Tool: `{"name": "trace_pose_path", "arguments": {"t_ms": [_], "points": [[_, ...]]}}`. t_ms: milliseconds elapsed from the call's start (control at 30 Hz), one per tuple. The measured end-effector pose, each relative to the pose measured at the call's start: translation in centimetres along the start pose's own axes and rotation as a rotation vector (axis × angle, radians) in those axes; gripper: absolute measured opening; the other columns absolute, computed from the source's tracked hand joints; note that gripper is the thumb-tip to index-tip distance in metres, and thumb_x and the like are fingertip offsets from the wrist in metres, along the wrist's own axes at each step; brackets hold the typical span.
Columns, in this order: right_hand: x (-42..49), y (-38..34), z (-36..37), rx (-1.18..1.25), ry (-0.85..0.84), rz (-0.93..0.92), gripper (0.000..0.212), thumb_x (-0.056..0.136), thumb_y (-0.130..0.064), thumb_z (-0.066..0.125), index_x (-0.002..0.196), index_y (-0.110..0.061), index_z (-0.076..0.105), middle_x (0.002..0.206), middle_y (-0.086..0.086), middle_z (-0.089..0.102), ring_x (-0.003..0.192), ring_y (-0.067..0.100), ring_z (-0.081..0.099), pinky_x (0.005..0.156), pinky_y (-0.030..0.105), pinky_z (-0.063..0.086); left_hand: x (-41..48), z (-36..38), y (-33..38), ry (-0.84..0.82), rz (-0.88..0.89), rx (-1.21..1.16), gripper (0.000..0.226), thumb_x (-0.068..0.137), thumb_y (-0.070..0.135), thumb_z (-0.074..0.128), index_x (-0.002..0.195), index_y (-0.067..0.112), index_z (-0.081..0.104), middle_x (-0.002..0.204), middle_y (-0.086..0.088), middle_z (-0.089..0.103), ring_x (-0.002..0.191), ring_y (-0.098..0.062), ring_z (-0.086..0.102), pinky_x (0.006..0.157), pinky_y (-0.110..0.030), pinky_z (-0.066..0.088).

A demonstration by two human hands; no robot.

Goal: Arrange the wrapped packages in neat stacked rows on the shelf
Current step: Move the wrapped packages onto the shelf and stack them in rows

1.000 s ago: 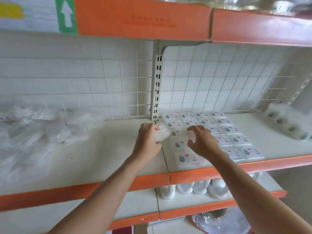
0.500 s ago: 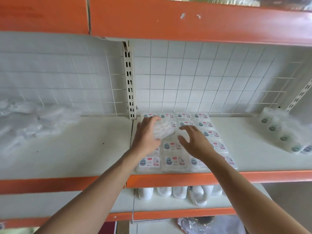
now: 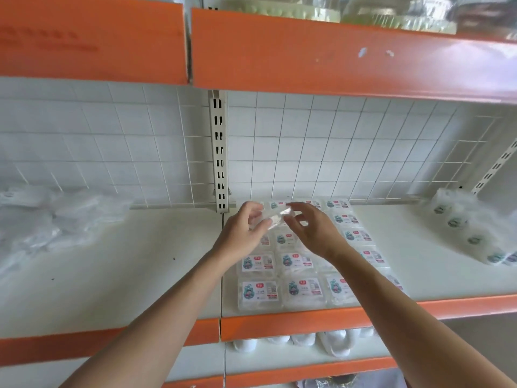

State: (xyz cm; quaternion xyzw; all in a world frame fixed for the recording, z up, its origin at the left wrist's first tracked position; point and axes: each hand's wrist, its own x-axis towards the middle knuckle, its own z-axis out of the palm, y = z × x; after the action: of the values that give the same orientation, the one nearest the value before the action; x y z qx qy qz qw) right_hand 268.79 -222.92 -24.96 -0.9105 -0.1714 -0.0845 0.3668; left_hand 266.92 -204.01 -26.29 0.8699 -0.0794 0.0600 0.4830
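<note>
Head view: wrapped package [image 3: 275,218] between clamped fingers of left hand [image 3: 242,233] and right hand [image 3: 314,233], above the shelved rows [image 3: 296,261]

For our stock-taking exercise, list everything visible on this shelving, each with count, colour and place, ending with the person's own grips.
held package: one, clear wrap, above the back of the rows
laid packages: many, white with teal-and-red labels, flat rows on the right bay; arms hide some
loose wrapped pile: count unclear, clear-white, left end of the shelf
wrapped packs: one blurred row, white, right end of the shelf
middle shelf: one, white with orange front edge
upper shelf: one, orange edge, overhead
wire grid: white, back wall
slotted upright: one, cream, centre back
white items: several, lower shelf
left grip: holds the package's left end
right grip: pinches its right end
</note>
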Motion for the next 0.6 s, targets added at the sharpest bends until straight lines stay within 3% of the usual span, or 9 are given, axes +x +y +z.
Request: {"name": "trace_pose_path", "arguments": {"t_ms": [67,167,300,367,467,600], "points": [[0.4,-0.5,0.4,0.005,0.016,0.043,0.038,0.097,-0.039,0.052,0.123,-0.013,0.059,0.117,0.0,0.063,0.094,0.009,0.061,0.078,0.022,0.05,0.6,-0.7,-0.4,-0.003,-0.008,-0.021,0.023,0.099,0.039,0.048,0.109,0.021,0.057,0.097,0.012,0.061,0.095,-0.01,0.059,0.079,-0.022,0.042],[0.6,-1.1,1.1,0.047,0.03,0.101,0.036,0.095,-0.042,0.053,0.118,-0.014,0.059,0.099,-0.007,0.065,0.094,0.012,0.063,0.073,0.019,0.048,1.1,-1.3,-0.8,0.024,-0.072,-0.149,0.035,0.102,0.039,0.038,0.095,0.012,0.059,0.076,0.002,0.06,0.066,-0.013,0.058,0.059,-0.019,0.047],[0.7,-1.8,1.7,0.043,0.038,0.146,0.036,0.093,-0.046,0.053,0.115,-0.018,0.059,0.095,-0.005,0.064,0.089,0.012,0.061,0.075,0.026,0.048,1.6,-1.6,-1.7,-0.02,-0.114,-0.244,0.048,0.104,0.041,0.031,0.099,0.005,0.063,0.086,-0.017,0.069,0.068,-0.023,0.065,0.06,-0.033,0.057],[0.9,-1.7,2.1,0.023,0.039,0.163,0.037,0.093,-0.048,0.051,0.113,-0.017,0.059,0.094,-0.003,0.064,0.086,0.013,0.06,0.072,0.027,0.048,1.6,-1.6,-2.0,-0.025,-0.126,-0.268,0.048,0.104,0.041,0.029,0.102,0.007,0.064,0.086,-0.016,0.07,0.073,-0.027,0.068,0.062,-0.037,0.058],[1.7,-1.3,2.3,-0.023,0.063,0.187,0.037,0.094,-0.052,0.048,0.103,-0.018,0.058,0.088,-0.005,0.063,0.08,0.014,0.06,0.062,0.025,0.044,1.8,-1.5,-2.1,-0.006,-0.144,-0.285,0.043,0.103,0.041,0.033,0.105,0.009,0.061,0.091,-0.01,0.069,0.065,-0.014,0.068,0.062,-0.035,0.058],[2.9,-0.6,2.2,0.068,0.048,0.229,0.032,0.095,-0.049,0.049,0.093,-0.018,0.056,0.075,-0.002,0.067,0.066,0.013,0.065,0.067,0.038,0.057,2.3,-1.0,-2.2,0.072,-0.198,-0.363,0.025,0.096,0.026,0.056,0.119,0.016,0.052,0.104,-0.002,0.065,0.077,-0.014,0.071,0.066,-0.032,0.059]]}}
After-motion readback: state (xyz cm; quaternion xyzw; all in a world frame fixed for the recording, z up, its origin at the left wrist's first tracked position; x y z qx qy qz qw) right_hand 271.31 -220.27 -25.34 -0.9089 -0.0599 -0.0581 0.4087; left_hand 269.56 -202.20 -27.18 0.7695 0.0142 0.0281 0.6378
